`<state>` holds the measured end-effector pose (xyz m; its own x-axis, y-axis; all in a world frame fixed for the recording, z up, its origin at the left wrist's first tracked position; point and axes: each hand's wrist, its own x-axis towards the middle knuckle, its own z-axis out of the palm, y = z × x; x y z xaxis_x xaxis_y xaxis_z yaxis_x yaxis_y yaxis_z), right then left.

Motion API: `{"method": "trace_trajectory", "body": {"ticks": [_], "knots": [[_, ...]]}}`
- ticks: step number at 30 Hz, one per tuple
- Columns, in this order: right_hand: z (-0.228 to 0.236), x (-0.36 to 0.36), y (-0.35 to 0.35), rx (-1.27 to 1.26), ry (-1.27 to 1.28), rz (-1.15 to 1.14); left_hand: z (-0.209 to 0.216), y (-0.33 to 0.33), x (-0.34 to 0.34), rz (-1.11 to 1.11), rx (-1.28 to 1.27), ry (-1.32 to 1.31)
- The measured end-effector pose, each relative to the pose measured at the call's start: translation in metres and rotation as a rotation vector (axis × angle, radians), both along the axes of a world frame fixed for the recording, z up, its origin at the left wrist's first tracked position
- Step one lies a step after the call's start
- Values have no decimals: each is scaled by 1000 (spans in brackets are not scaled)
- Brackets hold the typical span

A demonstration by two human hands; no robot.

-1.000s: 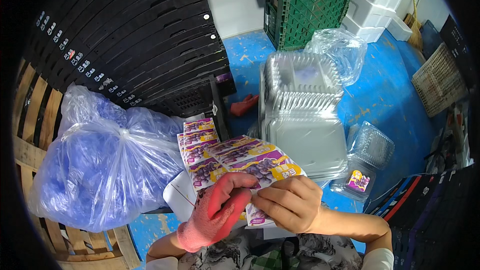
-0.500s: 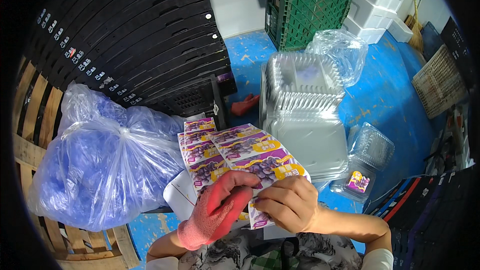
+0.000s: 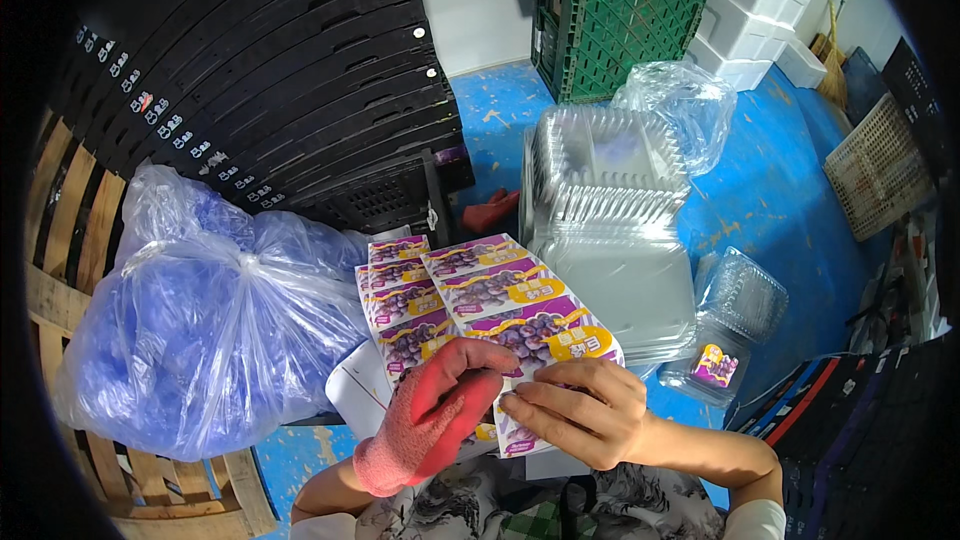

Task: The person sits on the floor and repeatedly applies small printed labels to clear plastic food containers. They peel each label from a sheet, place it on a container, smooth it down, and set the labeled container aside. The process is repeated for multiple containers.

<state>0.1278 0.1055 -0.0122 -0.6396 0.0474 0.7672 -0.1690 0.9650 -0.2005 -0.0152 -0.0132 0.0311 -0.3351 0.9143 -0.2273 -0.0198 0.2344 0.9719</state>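
A sheet of purple and yellow grape stickers [image 3: 505, 290] lies before me, its near end lifted between my hands. My left hand [image 3: 425, 425], in a red glove, is closed, pinching the sheet's near left part between thumb and forefinger. On the other side, my bare right hand [image 3: 595, 410] is bent inward with fingertips pinched at the same sheet; whether a single sticker is peeling there is hidden. More grape sticker sheets [image 3: 402, 285] lie under and to the left. Just beyond stands a stack of clear plastic clamshell boxes [image 3: 612, 285]. To its right, an open clamshell box [image 3: 745, 295] bears a grape sticker.
A large tied bag of bluish plastic [image 3: 225, 310] rests on a wooden pallet [image 3: 60, 290] at left. Black crates [image 3: 340, 60] stand stacked behind it. A green crate [image 3: 630, 20], white foam boxes [image 3: 740, 30] and a beige basket [image 3: 880, 165] are farther back. A red glove [image 3: 490, 210] lies beyond the stickers.
My right hand has shifted very slightly right, its fingers a little more spread. The left hand stays nearly in place; the boxes and bag have not moved.
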Motion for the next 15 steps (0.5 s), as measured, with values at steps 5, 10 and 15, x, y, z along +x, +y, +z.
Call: {"method": "trace_trajectory", "body": {"ticks": [5,10,15], "knots": [[4,-1,-1,28,-27,10,-3,-1,0,25,42,19],[9,-5,1,4,-26,67,-10,-2,-2,-25,84,172],[27,30,22,-505,92,286,-13,-5,-20,189,122,176]]}}
